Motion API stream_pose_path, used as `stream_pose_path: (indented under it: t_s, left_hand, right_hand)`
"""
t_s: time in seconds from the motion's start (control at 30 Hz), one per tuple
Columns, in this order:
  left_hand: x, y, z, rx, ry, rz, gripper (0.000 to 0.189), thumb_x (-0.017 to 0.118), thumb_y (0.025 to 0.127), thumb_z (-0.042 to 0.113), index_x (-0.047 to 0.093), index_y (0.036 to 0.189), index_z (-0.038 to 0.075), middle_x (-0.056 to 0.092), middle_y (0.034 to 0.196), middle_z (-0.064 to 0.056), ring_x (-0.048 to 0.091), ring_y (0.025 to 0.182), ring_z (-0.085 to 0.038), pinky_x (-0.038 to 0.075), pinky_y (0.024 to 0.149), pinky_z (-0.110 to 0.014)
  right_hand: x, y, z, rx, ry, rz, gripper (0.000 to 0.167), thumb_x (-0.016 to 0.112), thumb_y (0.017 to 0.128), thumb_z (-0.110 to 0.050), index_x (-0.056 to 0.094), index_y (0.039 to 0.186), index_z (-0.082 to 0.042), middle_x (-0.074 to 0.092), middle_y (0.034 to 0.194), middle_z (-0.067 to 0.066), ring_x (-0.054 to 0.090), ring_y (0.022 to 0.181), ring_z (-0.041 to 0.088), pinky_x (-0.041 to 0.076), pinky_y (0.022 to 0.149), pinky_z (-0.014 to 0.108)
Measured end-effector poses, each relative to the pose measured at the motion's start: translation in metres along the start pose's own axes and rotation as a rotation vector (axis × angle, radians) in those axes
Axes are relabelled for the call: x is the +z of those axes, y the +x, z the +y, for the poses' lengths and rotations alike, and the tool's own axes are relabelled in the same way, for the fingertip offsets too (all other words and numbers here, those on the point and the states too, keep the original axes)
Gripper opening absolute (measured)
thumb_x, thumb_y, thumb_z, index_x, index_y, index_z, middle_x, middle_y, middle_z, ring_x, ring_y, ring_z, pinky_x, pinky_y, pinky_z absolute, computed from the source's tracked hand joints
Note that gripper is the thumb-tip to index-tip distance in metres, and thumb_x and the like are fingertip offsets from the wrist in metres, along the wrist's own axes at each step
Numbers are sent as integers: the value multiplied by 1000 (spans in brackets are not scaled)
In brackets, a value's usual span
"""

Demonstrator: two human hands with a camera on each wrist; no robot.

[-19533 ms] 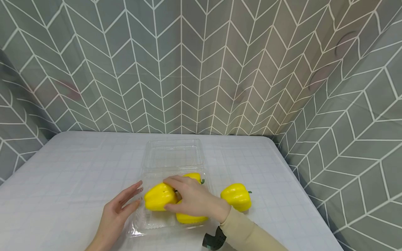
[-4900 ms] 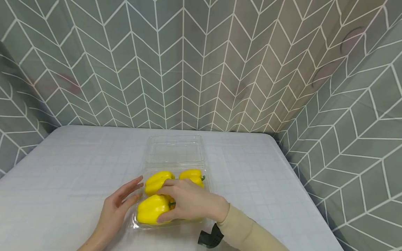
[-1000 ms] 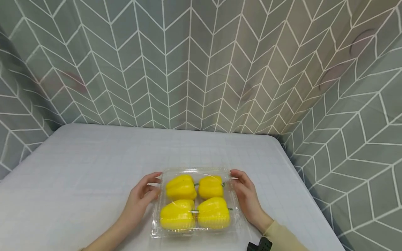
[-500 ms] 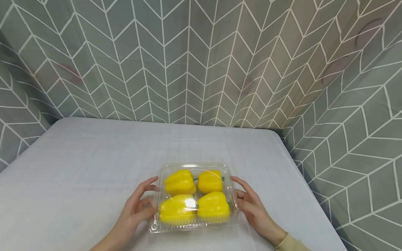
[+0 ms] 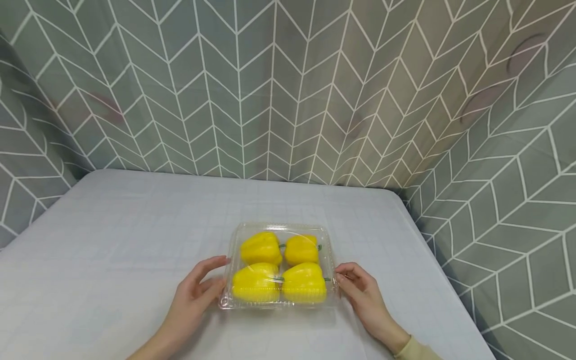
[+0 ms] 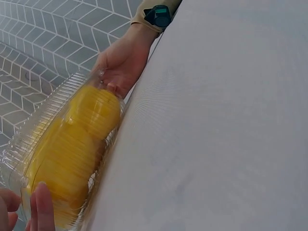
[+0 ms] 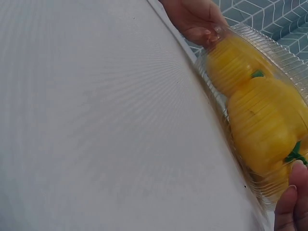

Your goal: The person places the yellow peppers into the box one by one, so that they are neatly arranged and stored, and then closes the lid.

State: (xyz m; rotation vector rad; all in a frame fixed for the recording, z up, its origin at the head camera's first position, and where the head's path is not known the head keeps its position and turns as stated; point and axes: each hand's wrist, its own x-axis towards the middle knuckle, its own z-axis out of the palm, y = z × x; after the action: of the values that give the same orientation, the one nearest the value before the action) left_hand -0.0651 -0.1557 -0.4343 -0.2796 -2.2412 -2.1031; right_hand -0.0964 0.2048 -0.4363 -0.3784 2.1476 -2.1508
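Observation:
A clear plastic clamshell container, its lid down, lies on the white table with several yellow bell peppers inside in two rows. The peppers have short green stems. My left hand holds the container's left side near the front corner, thumb toward the front and index finger further back. On the opposite side my right hand pinches the right edge with thumb and fingers. In the left wrist view the left fingertips lie against the plastic; the right wrist view shows the right fingertips beside a stem.
The white-covered table stretches out on both sides of the container and behind it. A grey curtain with white chevron lines hangs at the back and along both sides. A dark wrist device sits on the right sleeve.
Earlier the lid lay open while my right hand placed peppers inside; the loose pepper at the right is now in the container. Over the last second the closed container has shifted away from me.

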Motion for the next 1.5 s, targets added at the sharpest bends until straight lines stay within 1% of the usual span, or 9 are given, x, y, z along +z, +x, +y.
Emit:
stream_pose_path:
  t_s: [0.13,0.27,0.43,0.6,0.7,0.83,1.07,1.23,1.5]
  left_hand:
    - [0,-1,0,-87,22,13,38,60,101,17,54,138,10,66,121,11,69,79,-17,61,65,-31]
    - [-4,-4,-1,-67,-99,-96,46,54,100,4,44,146,6,71,107,4,66,69,-20,62,67,-35]
    - [-7,-4,-3,-18,-237,-227,58,48,97,-4,32,153,4,56,139,-2,66,76,-17,63,72,-37]
    - [-6,-4,-2,-42,-233,-235,61,51,98,-2,29,154,7,37,154,-2,66,76,-16,63,71,-36]
    - [-5,-5,-1,-31,-234,-232,61,51,98,-3,27,154,4,32,156,1,65,76,-16,63,70,-36]
    - [-5,-5,0,-22,-233,-220,60,52,99,-2,29,153,4,34,154,1,66,78,-15,63,73,-34]
    - [-3,-1,-3,36,-161,-138,54,55,99,-2,36,149,2,41,152,-6,69,84,-23,63,79,-35]
    - [-2,0,-2,-14,-121,-57,51,58,98,1,40,145,3,47,144,-3,69,84,-20,62,81,-32]
    - [-2,0,2,-125,-158,-24,47,62,96,5,45,140,2,50,138,1,66,87,-14,60,83,-26]
  right_hand:
    - [-2,-2,1,3,4,-27,25,52,102,-7,49,120,10,62,97,-1,57,83,6,54,72,20]
    - [-6,-3,1,-48,77,-202,28,43,100,-1,41,127,0,62,93,1,59,79,9,57,71,26]
    - [-10,-2,3,-40,113,-314,35,41,98,0,34,131,-8,63,85,3,62,68,16,60,62,34]
    - [-11,-3,4,-12,129,-345,38,40,98,1,29,133,-8,56,70,16,54,56,30,60,55,35]
    - [-10,-3,3,-9,172,-368,40,39,98,2,28,135,-9,58,70,14,52,55,31,59,54,34]
    - [-8,-2,1,14,214,-334,42,41,100,2,30,138,-11,63,77,1,58,60,18,59,59,28]
    - [-3,2,-1,114,132,-153,45,52,102,-7,28,140,-9,65,82,-1,63,71,11,58,66,25]
    - [-2,4,-1,169,77,-97,44,55,101,-11,28,136,-8,67,84,0,63,72,13,59,68,25]
    - [-2,2,-1,149,128,-146,57,54,102,-10,20,147,-4,70,84,1,64,71,12,59,66,24]
